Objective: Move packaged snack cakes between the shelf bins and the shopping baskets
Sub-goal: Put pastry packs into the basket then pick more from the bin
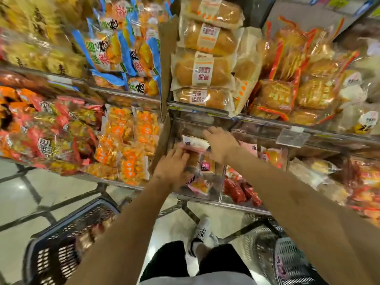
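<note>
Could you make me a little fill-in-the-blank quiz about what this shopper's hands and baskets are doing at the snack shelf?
1. Both hands reach into the clear shelf bin that holds snack cakes in ____ and white wrappers.
2. The left hand rests on a snack cake, while the right hand reaches ____ into the bin.
3. The dark basket stands on the floor at the person's ____ side.

Missing words: pink; deeper; left

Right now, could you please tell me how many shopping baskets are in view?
2. A dark basket sits on the floor at lower left, holding some packages; a grey basket sits at lower right, partly hidden behind the right arm. Others may lie out of frame.
</note>
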